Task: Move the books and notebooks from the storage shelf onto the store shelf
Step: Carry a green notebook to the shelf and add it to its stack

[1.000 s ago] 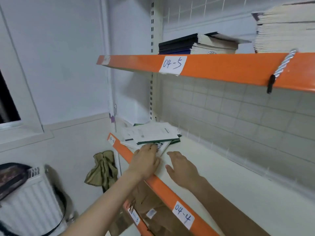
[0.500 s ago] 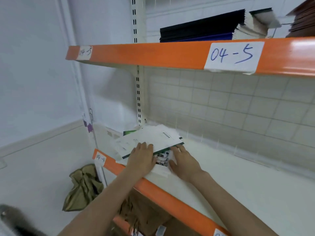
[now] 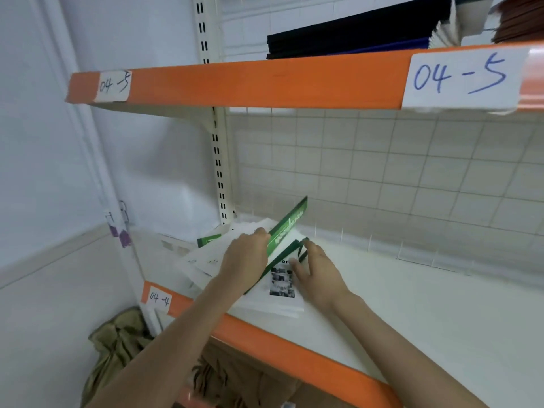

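A loose pile of thin white booklets (image 3: 206, 260) lies at the left end of the white shelf (image 3: 412, 313) labelled 04-4. My left hand (image 3: 244, 260) grips a green-covered booklet (image 3: 290, 226) and tilts it up on its edge. My right hand (image 3: 315, 269) rests beside it on a white booklet with small photos (image 3: 282, 287), fingertips pinching the dark green edge of another thin booklet. On the shelf above, labelled 04-5, lies a stack of dark notebooks (image 3: 353, 33).
The upper orange shelf edge (image 3: 250, 83) hangs close overhead. A wire grid backs the shelf in front of a tiled wall (image 3: 382, 172). An olive cloth bag (image 3: 117, 343) lies on the floor at the left. Brown packages sit under the lower shelf.
The view has come closer to the pile. Both hands moved onto the booklets, and my left hand has lifted the green-covered one from flat to tilted on edge.
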Motion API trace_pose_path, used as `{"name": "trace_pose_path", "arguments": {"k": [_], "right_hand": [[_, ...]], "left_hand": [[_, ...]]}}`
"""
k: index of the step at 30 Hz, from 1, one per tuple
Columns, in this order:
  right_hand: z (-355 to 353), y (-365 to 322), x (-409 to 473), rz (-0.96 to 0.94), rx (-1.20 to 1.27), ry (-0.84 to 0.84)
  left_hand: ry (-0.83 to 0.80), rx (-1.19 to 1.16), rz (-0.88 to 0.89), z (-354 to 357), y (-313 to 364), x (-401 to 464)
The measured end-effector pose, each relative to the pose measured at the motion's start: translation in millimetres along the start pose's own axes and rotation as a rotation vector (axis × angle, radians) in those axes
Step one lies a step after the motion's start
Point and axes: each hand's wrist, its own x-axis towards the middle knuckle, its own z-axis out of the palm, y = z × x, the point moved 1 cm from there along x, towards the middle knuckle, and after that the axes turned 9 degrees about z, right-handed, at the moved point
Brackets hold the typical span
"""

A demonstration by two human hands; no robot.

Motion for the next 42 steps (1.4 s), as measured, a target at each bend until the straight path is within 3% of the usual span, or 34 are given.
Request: {"name": "trace_pose_path", "arguments": {"k": [2,5,9,11,14,16,18,19,21,25,31,33,37,42], "right_hand": [[0.7,-4.2,2.3,0.014,0.220,0.063],[-3.7,-7.3,8.7,0.166,0.612,0.086],[-6.6,7.1,18.2,0.512,1.146,-0.099],[-12.6,12.8,15.8,0.554,1.288,-0.148],[-19.3,21.1,10.9,0.510,1.385,-0.125],[-19.0,21.9,5.1,0.497,1.409,-0.115],[-16.0,22.9,3.1,0.509,1.439,-0.103],[-14.9,20.6,0.9,0.508,1.442,-0.107],[-10.6,17.3,-1.1,0.508,1.444,-0.113],[-1.8,5.8,-0.1,0.496,1.588,-0.169],[11.2,3.9,7.7,0.482,1.834,-0.194],[10.4,6.3,8.8,0.454,1.843,-0.186],[7.4,6.0,9.4,0.391,1.780,-0.176],[8.9,6.4,11.7,0.357,1.558,-0.018]], "left_hand": [[0.121,-0.337,-0.038,-1.3,-0.1,8.0],[0.181,-0.643,-0.150,-4.6,4.1,16.9],[0.052,-1.158,-0.372,-9.0,3.6,15.4],[0.008,-1.204,-0.351,-6.2,0.6,12.7],[0.008,-1.131,-0.290,2.4,-7.8,11.8],[-0.051,-0.718,-0.201,12.3,-19.8,10.5],[-0.282,-0.186,-0.177,25.0,-27.6,5.4],[-0.401,-0.062,-0.197,28.2,-28.9,2.1],[-0.524,-0.021,-0.209,31.8,-30.4,-3.7],[-0.493,0.073,-0.086,32.9,-31.0,-8.1],[-0.188,-0.044,-0.003,8.9,-34.3,-1.1],[-0.074,-0.181,-0.050,-0.7,-38.0,1.9],[0.108,-0.714,-0.213,-9.0,-33.7,6.0],[0.140,-1.350,-0.536,-11.0,-15.8,12.0]]}}
